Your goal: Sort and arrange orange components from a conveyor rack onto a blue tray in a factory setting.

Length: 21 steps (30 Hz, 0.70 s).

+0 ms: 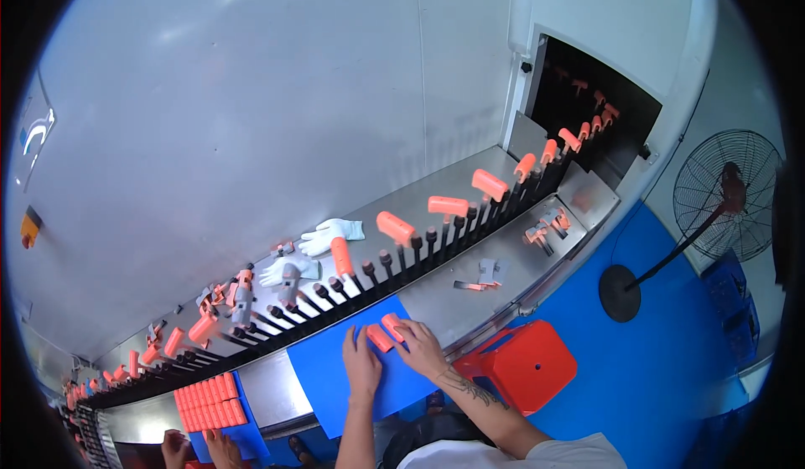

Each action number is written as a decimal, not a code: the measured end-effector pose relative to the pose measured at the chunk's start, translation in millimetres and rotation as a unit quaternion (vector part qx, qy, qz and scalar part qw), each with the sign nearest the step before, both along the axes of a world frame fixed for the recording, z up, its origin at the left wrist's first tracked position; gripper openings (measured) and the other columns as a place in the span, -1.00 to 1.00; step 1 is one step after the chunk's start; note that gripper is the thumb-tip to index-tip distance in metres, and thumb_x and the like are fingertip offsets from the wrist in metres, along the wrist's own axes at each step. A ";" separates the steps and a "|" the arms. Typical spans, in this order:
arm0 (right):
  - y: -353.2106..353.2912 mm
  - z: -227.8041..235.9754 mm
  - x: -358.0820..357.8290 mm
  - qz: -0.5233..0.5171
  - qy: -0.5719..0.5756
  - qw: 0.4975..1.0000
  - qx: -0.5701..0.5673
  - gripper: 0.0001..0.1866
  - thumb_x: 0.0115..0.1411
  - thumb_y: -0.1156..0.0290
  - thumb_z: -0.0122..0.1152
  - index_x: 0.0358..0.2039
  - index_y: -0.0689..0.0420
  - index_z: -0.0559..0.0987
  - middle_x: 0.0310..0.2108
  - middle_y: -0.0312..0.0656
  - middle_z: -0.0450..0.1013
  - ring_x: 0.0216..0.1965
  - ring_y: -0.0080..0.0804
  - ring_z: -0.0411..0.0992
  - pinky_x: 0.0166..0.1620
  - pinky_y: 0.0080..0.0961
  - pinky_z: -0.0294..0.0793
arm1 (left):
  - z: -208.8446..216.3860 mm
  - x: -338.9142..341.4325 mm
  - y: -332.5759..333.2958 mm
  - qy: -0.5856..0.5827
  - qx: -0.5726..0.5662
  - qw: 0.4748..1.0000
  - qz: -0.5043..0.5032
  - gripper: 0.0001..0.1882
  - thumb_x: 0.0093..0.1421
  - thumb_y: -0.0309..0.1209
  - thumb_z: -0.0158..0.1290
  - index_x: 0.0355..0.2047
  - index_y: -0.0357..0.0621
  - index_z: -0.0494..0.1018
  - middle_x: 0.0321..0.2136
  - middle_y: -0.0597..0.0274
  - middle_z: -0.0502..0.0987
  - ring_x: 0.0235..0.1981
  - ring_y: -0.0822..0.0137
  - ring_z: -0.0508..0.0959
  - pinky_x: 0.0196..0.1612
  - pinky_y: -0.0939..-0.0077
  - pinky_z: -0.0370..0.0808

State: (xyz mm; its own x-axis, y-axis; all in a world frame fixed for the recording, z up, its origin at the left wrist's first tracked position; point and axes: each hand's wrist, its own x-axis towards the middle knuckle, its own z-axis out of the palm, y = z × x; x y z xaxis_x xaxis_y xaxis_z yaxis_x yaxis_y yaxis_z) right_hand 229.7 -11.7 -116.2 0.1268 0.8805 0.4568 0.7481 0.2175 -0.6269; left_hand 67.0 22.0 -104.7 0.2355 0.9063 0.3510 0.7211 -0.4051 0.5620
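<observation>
Over a blue sheet (327,377) on the bench, my left hand (361,364) has its fingers closed against the end of an orange half-round plastic part (380,338). Just beside it, a second orange part (392,325) is in the fingers of my right hand (421,349). The two parts are close together, nearly side by side. In front of my hands runs a row of black upright posts (417,255), some topped with similar orange pieces (395,228).
White gloves (323,238) and grey pieces lie behind the posts. Several orange parts (205,404) stand in rows near a co-worker's hands (220,450) at left. A red stool (537,368) and fan (728,188) are at right. The posts lead into a dark opening (620,83).
</observation>
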 end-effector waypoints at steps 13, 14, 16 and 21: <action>36.8 -21.2 35.2 0.009 0.045 0.999 -0.012 -0.56 0.19 0.31 0.26 0.06 0.18 0.52 0.06 -0.11 0.46 0.05 -0.13 0.41 0.11 -0.29 0.41 | -32.9 39.3 29.5 0.021 -0.003 1.000 0.004 -0.43 0.19 -0.20 0.19 0.17 -0.16 0.38 0.00 0.02 0.51 0.04 0.03 0.42 0.09 0.18 0.28; 37.6 -20.7 36.9 0.006 0.045 0.999 -0.012 -0.56 0.19 0.31 0.26 0.06 0.18 0.52 0.06 -0.11 0.46 0.05 -0.13 0.41 0.11 -0.29 0.41 | -33.1 40.5 28.2 0.026 0.007 1.000 0.009 -0.43 0.19 -0.20 0.19 0.17 -0.15 0.38 -0.01 0.03 0.51 0.03 0.04 0.42 0.08 0.18 0.28; 39.5 -18.7 39.7 0.018 0.047 0.998 -0.024 -0.53 0.18 0.29 0.28 0.08 0.17 0.50 0.09 -0.11 0.45 0.07 -0.14 0.41 0.13 -0.29 0.40 | -32.3 42.0 28.5 0.026 0.009 1.000 0.010 -0.41 0.19 -0.18 0.19 0.17 -0.15 0.38 -0.02 0.03 0.52 0.02 0.04 0.43 0.08 0.18 0.28; 33.8 -11.5 44.0 -0.001 0.026 1.000 -0.012 -0.51 0.18 0.30 0.27 0.11 0.19 0.48 0.10 -0.07 0.44 0.12 -0.10 0.38 0.17 -0.27 0.38 | -17.5 52.5 24.0 0.001 -0.020 1.000 0.020 -0.38 0.18 -0.16 0.20 0.17 -0.20 0.37 -0.02 0.03 0.52 0.01 0.04 0.43 0.09 0.19 0.28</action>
